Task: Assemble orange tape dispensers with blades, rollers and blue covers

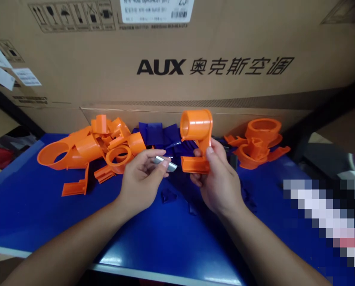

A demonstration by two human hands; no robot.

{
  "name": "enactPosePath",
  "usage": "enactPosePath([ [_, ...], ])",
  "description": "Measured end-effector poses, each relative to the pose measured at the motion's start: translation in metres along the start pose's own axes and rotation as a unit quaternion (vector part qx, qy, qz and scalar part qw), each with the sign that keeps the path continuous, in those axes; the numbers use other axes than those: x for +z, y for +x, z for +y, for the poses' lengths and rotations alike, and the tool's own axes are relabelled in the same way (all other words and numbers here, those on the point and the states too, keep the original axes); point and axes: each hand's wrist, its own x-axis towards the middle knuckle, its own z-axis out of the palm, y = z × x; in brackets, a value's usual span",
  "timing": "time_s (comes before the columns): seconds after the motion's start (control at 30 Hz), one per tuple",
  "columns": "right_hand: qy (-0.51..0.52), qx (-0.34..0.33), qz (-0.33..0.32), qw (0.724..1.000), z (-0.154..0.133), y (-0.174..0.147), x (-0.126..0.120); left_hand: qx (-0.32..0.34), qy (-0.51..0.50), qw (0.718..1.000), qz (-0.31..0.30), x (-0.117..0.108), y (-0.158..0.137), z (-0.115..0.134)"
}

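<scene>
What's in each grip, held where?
Left grip: small silver, metallic-looking strip, pinched near its middle, right end protruding. Right grip: orange plastic ring-ended bracket, held by the stem below its ring.

Orange plastic bracket (203, 143): glossy, held upright; open ring at top, opening facing left, narrow stem down to a grooved foot. Silvery strip (171, 167): short, slim, gripped, sloping down toward the bracket's foot; just left of it, apart.

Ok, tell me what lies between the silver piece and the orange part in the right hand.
Nothing: in the head view, a narrow bare gap separates the silver piece from the orange part.
</scene>
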Motion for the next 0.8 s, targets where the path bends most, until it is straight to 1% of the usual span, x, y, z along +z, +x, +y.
enactPosePath([
  [0.1,0.024,0.014,0.002,1.0,-0.009,-0.005,0.001,0.015,0.016,1.0,0.015,0.001,-0.003,0.002],
  [0.2,0.057,0.053,-0.002,0.997,-0.017,-0.008,0.002,0.039,0.026,0.998,0.034,0.003,-0.005,0.003],
  [0.4,0.137,0.161,-0.068,0.975,-0.033,-0.011,-0.002,0.112,0.041,0.992,0.052,0.007,-0.013,0.006],
  [0.5,0.16,0.194,-0.094,0.963,-0.037,-0.01,-0.005,0.13,0.056,0.989,0.048,0.008,-0.017,0.009],
  [0.63,0.177,0.209,-0.114,0.955,-0.036,-0.009,-0.007,0.15,0.086,0.984,0.04,0.006,-0.02,0.012],
  [0.8,0.166,0.198,-0.142,0.956,-0.035,-0.008,-0.01,0.152,0.103,0.982,0.039,0.006,-0.019,0.013],
])
